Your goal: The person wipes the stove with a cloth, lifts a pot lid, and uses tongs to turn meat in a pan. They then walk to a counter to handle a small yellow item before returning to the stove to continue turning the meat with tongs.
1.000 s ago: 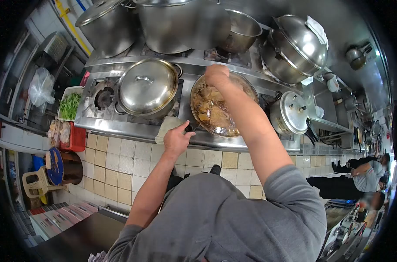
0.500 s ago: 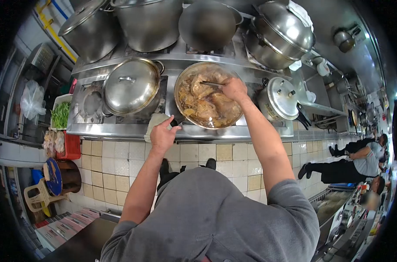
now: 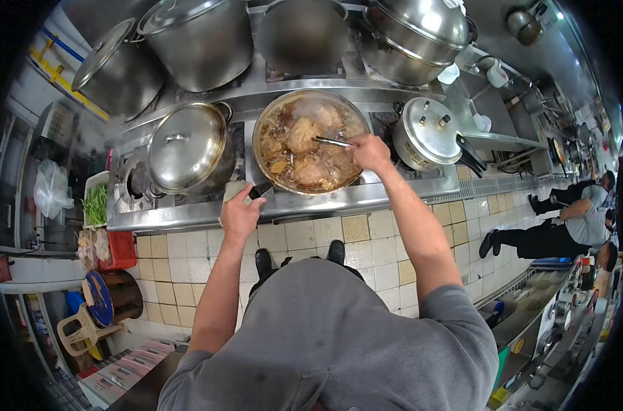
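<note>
A wide pan on the stove holds large brown pieces of meat in bubbling dark liquid, with steam over it. My right hand is closed around slim metal tongs, whose tips reach to the meat near the pan's middle. At the pan's front left, my left hand grips the end of the black pan handle, thumb and fingers around it. A pale folded cloth lies against that hand's fingers at the stove edge.
A lidded pot stands left of the pan, a pressure cooker right of it. Tall stockpots and a stacked steamer line the back. Greens sit far left. Two people stand at the right.
The view has shifted, so the stove sits differently in frame. The tongs have moved from a piece at the pan's back to the middle. My left hand stays at the handle.
</note>
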`<state>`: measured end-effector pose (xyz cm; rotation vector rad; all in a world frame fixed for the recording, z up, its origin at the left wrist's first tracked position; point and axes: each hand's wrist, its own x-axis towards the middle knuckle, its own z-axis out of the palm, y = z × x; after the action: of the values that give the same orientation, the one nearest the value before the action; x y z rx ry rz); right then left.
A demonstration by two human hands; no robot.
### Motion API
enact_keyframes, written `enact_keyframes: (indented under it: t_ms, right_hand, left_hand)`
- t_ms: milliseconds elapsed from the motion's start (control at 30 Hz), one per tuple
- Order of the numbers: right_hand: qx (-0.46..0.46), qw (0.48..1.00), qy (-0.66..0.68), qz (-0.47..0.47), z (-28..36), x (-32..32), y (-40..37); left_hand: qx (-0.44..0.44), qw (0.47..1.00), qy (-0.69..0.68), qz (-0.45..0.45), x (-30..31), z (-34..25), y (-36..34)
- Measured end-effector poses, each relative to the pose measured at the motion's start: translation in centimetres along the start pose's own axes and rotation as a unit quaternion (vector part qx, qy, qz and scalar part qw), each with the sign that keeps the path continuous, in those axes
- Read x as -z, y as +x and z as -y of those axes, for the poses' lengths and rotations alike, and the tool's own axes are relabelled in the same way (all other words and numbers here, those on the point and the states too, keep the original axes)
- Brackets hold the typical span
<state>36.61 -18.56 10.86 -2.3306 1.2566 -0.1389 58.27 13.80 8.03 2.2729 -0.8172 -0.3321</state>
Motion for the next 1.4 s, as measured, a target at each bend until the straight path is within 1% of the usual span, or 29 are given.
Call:
enact_keyframes:
  t_ms: [167, 233, 367, 433, 467, 533, 567, 633, 667, 733, 867, 967, 1033, 1200, 1300, 1400]
  right_hand:
    - [-0.015, 0.999, -0.022, -0.018, -1.7, 0.0, -1.0]
    - [-0.021, 0.999, -0.041, -0.002, -1.6, 0.6, -1.5]
    - [-0.034, 0.996, -0.088, 0.007, 0.1, 1.8, -2.5]
    - [-0.03, 0.989, -0.146, 0.0, 1.1, 2.6, -3.0]
    - [-0.03, 0.989, -0.146, 0.0, 1.7, 3.1, -3.1]
    - [-0.024, 0.981, -0.189, -0.041, 3.4, 4.2, -3.2]
    - [-0.025, 0.981, -0.189, -0.04, 4.6, 4.7, -3.4]
    - [0.049, 0.981, -0.186, -0.038, 7.3, 5.2, -3.5]
    - [0.043, 0.974, -0.224, -0.002, 8.3, 4.9, -2.9]
    - [0.038, 0.972, -0.232, 0.009, 8.9, 4.3, -2.0]
    - [0.037, 0.965, -0.256, 0.048, 10.0, 5.0, -1.7]
    - [0.039, 0.962, -0.265, 0.059, 10.5, 5.4, -1.8]
    - [0.033, 0.962, -0.266, 0.06, 10.5, 5.2, -1.8]
    - [0.027, 0.96, -0.274, 0.053, 10.2, 4.5, -2.0]
    - [0.021, 0.963, -0.258, 0.069, 9.8, 3.9, -1.8]
    - [0.04, 0.958, -0.274, 0.071, 9.5, 2.8, -1.5]
  left_hand:
    - [-0.011, 1.0, 0.009, 0.0, -0.2, 0.3, 0.2]
    - [-0.021, 1.0, -0.004, 0.001, 0.0, 0.1, 0.1]
    - [-0.037, 0.999, -0.009, 0.002, -0.3, 0.7, 0.3]
    - [-0.023, 1.0, -0.004, 0.013, 0.0, 0.3, 0.3]
    - [-0.022, 1.0, -0.004, 0.013, 0.0, 0.4, 0.3]
    - [-0.061, 0.998, -0.008, -0.011, -0.2, 0.6, 0.3]
    - [-0.06, 0.998, -0.008, -0.01, -0.1, 0.4, 0.2]
    - [-0.013, 1.0, 0.0, 0.01, 0.3, -0.4, 0.0]
    - [-0.014, 1.0, 0.0, 0.011, 0.2, -0.2, 0.0]
    - [-0.039, 0.999, 0.02, -0.003, -0.1, 0.6, 0.3]
    - [-0.045, 0.999, 0.0, -0.018, -0.3, 0.8, 0.1]
    - [-0.023, 1.0, -0.003, -0.006, 0.0, 0.2, 0.0]
    - [-0.039, 0.999, -0.018, -0.018, -0.3, 0.8, 0.1]
    - [-0.035, 0.999, -0.012, -0.007, -0.1, 0.6, 0.2]
    - [-0.035, 0.999, -0.012, -0.006, -0.3, 0.7, 0.2]
    - [-0.038, 0.999, -0.007, -0.01, -0.4, 0.7, 0.2]
